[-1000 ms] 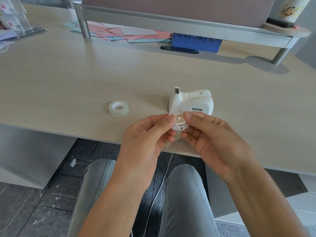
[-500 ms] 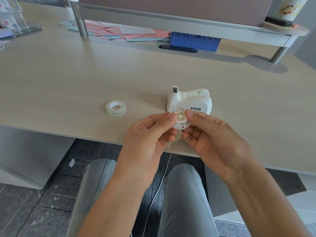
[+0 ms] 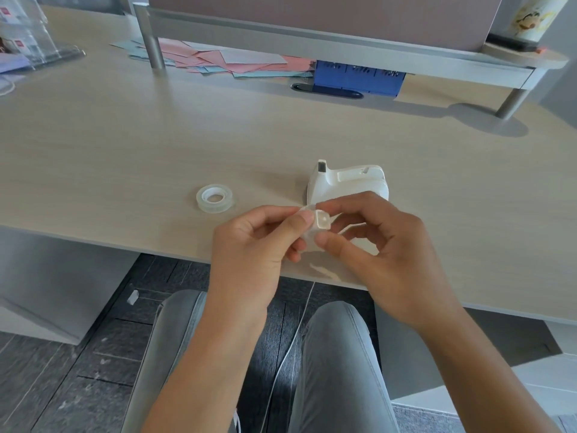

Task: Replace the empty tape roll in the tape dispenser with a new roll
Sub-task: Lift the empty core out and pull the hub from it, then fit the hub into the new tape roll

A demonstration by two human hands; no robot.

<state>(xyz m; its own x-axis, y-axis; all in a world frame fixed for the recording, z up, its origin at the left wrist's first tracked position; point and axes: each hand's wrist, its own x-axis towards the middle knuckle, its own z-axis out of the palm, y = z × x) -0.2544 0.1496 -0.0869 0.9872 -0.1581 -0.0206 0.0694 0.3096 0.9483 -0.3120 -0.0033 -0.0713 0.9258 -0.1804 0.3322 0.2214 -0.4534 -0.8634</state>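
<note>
Both hands work just above the near edge of the counter (image 3: 93, 145), in front of the white tape dispenser (image 3: 346, 182). The left hand (image 3: 249, 248) and the right hand (image 3: 384, 245) pinch a small white spool (image 3: 322, 220) between thumbs and fingertips; a thin clear ring, likely the empty tape roll (image 3: 307, 234), sits around it on the left-hand side, though the fingers hide most of it. The step in hand looks like pulling the spent ring off the spool taken out of the dispenser. The new roll (image 3: 214, 198) lies flat on the counter, well apart to the left of the dispenser and untouched.

The next move calls for sliding the ring fully off, setting it aside, then reaching left for the new roll and pushing the spool through its centre.

Compared with a second ago, the right hand has turned so its thumb now sits below the spool and its fingers arch above it, and the square face of the spool shows more openly. The new roll and dispenser have not shifted.
</note>
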